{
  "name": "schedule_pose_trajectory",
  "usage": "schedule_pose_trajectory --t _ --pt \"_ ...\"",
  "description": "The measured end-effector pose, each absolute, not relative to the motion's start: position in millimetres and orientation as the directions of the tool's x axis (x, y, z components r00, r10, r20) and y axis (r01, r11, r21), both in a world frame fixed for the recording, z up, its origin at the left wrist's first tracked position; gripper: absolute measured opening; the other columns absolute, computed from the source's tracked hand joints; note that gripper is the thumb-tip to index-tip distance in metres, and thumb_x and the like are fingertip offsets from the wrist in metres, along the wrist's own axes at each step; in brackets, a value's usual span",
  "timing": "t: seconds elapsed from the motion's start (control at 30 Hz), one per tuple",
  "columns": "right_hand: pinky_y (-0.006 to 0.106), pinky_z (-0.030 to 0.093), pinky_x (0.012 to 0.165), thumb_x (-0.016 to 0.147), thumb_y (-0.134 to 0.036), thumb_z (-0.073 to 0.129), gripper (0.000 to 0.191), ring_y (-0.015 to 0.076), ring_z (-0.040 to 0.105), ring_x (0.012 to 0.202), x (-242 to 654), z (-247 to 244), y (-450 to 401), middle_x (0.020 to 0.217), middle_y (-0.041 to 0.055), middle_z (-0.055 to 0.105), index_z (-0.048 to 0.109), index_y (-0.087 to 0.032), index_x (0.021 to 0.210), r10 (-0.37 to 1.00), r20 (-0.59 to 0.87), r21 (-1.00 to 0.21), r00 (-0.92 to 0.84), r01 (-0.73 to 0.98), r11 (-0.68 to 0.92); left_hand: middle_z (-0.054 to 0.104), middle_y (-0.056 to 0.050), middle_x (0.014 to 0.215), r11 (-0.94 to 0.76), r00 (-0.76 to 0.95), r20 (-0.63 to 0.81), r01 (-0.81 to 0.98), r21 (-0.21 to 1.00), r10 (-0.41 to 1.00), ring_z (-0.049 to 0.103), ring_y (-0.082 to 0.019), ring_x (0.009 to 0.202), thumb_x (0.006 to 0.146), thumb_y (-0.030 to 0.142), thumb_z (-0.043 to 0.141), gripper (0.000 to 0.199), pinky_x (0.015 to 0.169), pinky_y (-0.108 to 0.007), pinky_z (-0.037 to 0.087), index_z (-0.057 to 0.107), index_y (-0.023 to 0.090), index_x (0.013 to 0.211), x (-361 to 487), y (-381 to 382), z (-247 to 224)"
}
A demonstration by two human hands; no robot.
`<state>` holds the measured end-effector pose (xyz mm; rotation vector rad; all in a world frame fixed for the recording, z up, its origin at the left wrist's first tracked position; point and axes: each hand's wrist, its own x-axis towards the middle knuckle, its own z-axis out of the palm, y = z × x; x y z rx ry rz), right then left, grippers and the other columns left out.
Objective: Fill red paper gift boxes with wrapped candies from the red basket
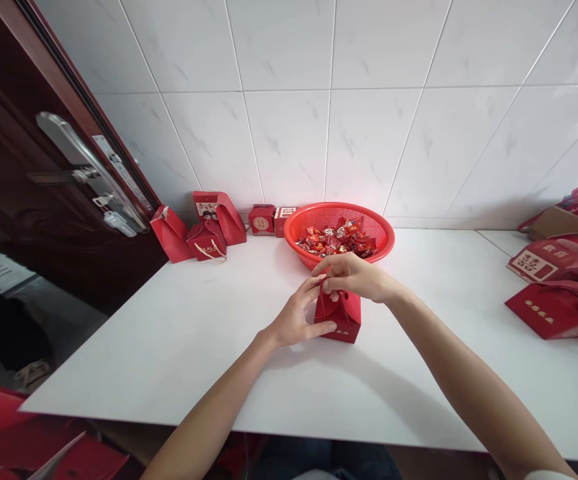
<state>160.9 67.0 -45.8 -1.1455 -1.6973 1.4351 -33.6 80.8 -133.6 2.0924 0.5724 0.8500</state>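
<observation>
A small red gift box (341, 327) with gold lettering stands upright on the white table in front of me. My left hand (299, 313) holds its left side, thumb across the front and fingers at the upper edge. At the top of the box, my right hand (351, 277) is closed in a pinch; the fingers hide part of the closure. A thin red cord (321, 303) runs down the box's left front from beneath those fingers. Just behind stands a red plastic basket (389, 241) holding many wrapped candies (336, 239).
Several red gift boxes (206, 240) stand at the back left, near a dark door with a metal handle (86, 175). More red boxes (551, 310) lie at the right, by an open cardboard box (566, 225). A tiled wall borders the white table (179, 347).
</observation>
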Motion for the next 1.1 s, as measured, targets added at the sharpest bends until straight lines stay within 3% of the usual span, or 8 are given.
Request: schedule_pose_trajectory --t 0.13,0.23,0.4,0.57,0.7,0.9,0.97,1.1 --pt "0.023 0.047 0.052 0.077 -0.024 0.071 0.012 0.0096 0.056 0.051 158.8 -63.5 67.6 0.059 -0.0033 0.065 0.07 -0.016 0.086 0.914 -0.104 -0.988 -0.392 0.145 -0.051 0.059 -0.011 0.132 -0.578 0.675 0.39 0.067 0.813 0.627 0.057 -0.033 0.128 0.078 0.031 0.081 0.049 0.113 -0.051 0.046 0.065 0.022 0.123 -31.8 80.1 -133.0" --pt "0.023 0.045 0.05 0.075 -0.027 0.074 0.016 0.009 0.055 0.05 161.2 -71.0 66.8 0.059 -0.0035 0.065 0.071 -0.016 0.086 0.931 -0.077 -0.997 -0.356 0.036 -0.069 0.057 -0.012 0.138 -0.519 0.676 0.383 -0.001 0.855 0.629 0.058 -0.033 0.129 0.078 0.031 0.081 0.069 0.113 -0.053 0.046 0.053 0.024 0.14 -31.5 80.7 -135.8" --pt "0.025 0.046 0.053 0.072 -0.026 0.078 0.022 0.0099 0.055 0.052 179.1 -53.2 62.5 0.062 -0.002 0.066 0.072 -0.016 0.091 0.957 -0.02 -1.0 -0.29 -0.008 -0.023 0.04 -0.014 0.159 -0.435 0.653 0.309 0.036 0.899 0.691 0.037 -0.036 0.149 0.075 0.04 0.085 0.096 0.121 -0.058 0.035 0.035 0.029 0.155 -36.3 81.9 -138.5" --pt "0.027 0.043 0.053 0.072 -0.028 0.079 0.024 0.011 0.056 0.054 208.2 -21.3 54.4 0.064 -0.0011 0.066 0.074 -0.017 0.093 0.976 0.076 -0.987 -0.202 0.123 0.103 0.038 -0.014 0.161 -0.431 0.662 0.268 0.093 0.898 0.7 0.037 -0.036 0.15 0.076 0.044 0.085 0.097 0.122 -0.057 0.035 0.032 0.03 0.157 -39.5 82.7 -137.4" --pt "0.027 0.042 0.051 0.069 -0.03 0.083 0.026 0.0117 0.057 0.054 240.1 -6.3 47.5 0.065 0.0006 0.068 0.075 -0.016 0.09 0.988 0.089 -0.974 -0.127 0.198 0.113 0.037 -0.013 0.161 -0.477 0.665 0.281 0.13 0.869 0.693 0.04 -0.036 0.147 0.08 0.045 0.081 0.092 0.12 -0.058 0.037 0.032 0.033 0.157 -40.1 82.7 -138.0" --pt "0.027 0.044 0.051 0.068 -0.027 0.085 0.023 0.0104 0.055 0.052 305.2 0.0 28.5 0.063 0.0035 0.07 0.076 -0.016 0.085 0.994 0.028 -0.914 0.105 0.405 -0.017 0.036 -0.01 0.162 -0.502 0.665 0.285 0.158 0.85 0.691 0.042 -0.034 0.146 0.085 0.046 0.076 0.081 0.119 -0.054 0.039 0.037 0.035 0.155 -41.4 83.1 -138.8" --pt "0.029 0.044 0.056 0.076 -0.023 0.077 0.017 0.0109 0.058 0.055 324.0 2.3 17.5 0.063 0.0047 0.071 0.076 -0.014 0.09 0.985 0.003 -0.861 0.173 0.502 -0.086 0.037 -0.01 0.162 -0.522 0.669 0.296 0.161 0.838 0.682 0.043 -0.034 0.145 0.085 0.046 0.075 0.08 0.119 -0.053 0.039 0.038 0.034 0.155 -41.4 83.6 -138.6" --pt "0.033 0.045 0.066 0.087 -0.013 0.061 0.022 0.0104 0.061 0.062 353.4 9.8 -6.8 0.065 0.0034 0.071 0.075 -0.011 0.103 0.97 -0.059 -0.722 0.236 0.661 -0.205 0.037 -0.011 0.162 -0.542 0.673 0.306 0.169 0.823 0.674 0.047 -0.034 0.142 0.086 0.046 0.073 0.076 0.118 -0.053 0.041 0.04 0.033 0.153 -41.2 84.6 -137.8"
